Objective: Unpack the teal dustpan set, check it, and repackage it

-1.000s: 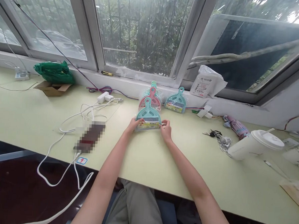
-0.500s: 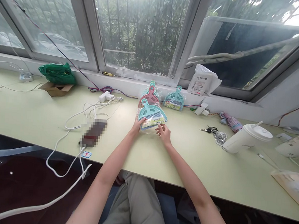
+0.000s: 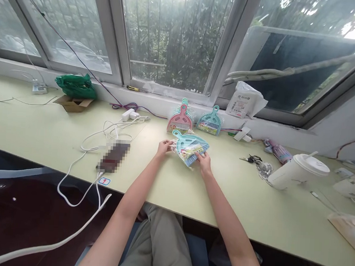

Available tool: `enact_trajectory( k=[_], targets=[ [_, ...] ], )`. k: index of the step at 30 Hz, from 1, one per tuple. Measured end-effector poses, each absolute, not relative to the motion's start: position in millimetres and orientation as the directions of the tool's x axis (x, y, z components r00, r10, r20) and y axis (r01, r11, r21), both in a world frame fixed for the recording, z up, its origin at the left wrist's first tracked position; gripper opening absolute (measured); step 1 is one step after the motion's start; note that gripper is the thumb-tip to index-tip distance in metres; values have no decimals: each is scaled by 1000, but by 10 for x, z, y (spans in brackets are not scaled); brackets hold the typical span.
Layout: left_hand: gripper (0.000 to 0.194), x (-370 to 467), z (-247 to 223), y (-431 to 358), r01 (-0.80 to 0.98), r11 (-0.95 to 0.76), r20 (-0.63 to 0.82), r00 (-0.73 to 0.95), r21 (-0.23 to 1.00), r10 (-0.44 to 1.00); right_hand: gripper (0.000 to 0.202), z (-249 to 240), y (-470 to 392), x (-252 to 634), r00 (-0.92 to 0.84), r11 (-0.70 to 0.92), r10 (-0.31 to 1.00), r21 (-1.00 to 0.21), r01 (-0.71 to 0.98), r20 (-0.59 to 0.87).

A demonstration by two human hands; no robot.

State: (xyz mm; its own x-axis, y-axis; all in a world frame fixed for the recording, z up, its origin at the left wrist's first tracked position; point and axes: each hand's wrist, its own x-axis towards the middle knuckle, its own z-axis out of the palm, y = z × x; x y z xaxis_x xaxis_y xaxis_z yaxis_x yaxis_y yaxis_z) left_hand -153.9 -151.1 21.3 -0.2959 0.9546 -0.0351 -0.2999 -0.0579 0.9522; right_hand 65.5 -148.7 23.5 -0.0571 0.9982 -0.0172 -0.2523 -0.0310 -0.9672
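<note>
Both hands shared the grip on a teal dustpan set sealed in clear plastic: the left hand pinched the wrapper at the handle end, and the right hand held the lower corner by the brush bristles. The packet was turned askew, its handle pointing left toward the left hand, and it sat low over the pale green table, just in front of the person; whether it touched the surface could not be told.

To the left of the hands lay a blurred dark device with white cables looping around it and trailing off the table's near edge. To the right, well apart from the packet, were a bunch of keys, some crumpled foil and a white lidded cup lying tilted.

Just beyond the held packet, a pink dustpan set and another teal dustpan set stood propped side by side near the window sill. Farther left along the table's far edge sat a small cardboard box with a green bag behind it. A white packet leaned on the sill to the right.
</note>
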Motion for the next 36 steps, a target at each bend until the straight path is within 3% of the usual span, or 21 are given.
enact_trajectory(
  k=[5,8,10,13,17,19,21,26,29,32,34,36],
  targets=[
    [16,-1870,252,-1518,-515,-232,-133,-577,825,806,50,240,-1438,766,-146,-56,989,-963,-264,-18],
    [30,-2148,262,-1570,-571,-395,-205,-719,719,665,49,231,-1416,820,-106,-22,994,-950,-312,12],
    [42,-2242,254,-1586,-594,-404,-230,-717,695,659,50,218,-1415,834,-58,6,998,-935,-353,28],
    [51,-2145,227,-1551,-633,-264,-219,-579,728,785,54,185,-1428,821,-13,37,999,-921,-388,46],
    [55,-1727,193,-1515,-598,34,-168,-169,801,971,56,141,-1466,745,-24,26,999,-926,-376,37],
    [55,-1511,177,-1535,-510,139,-125,62,849,990,54,136,-1494,697,-71,4,997,-936,-352,31],
    [50,-1348,156,-1555,-427,140,-96,123,894,988,48,146,-1510,676,-132,-46,991,-952,-301,-6],
    [38,-1280,92,-1485,-341,65,-126,-162,938,979,26,172,-1386,897,-251,-283,933,-956,-75,-257],
    [38,-1367,82,-1414,-344,5,-112,-292,939,950,19,167,-1242,1131,22,-164,985,-965,-205,-173],
    [42,-1409,107,-1378,-359,-46,-87,-347,932,934,34,188,-1208,1203,156,-110,976,-960,-257,-153],
    [43,-1389,132,-1377,-352,-75,-59,-354,933,933,53,232,-1288,1096,43,-197,978,-974,-109,-203],
    [44,-1330,156,-1399,-310,-95,-10,-320,946,947,63,296,-1432,903,25,-75,997,-991,108,-72]
  ],
)
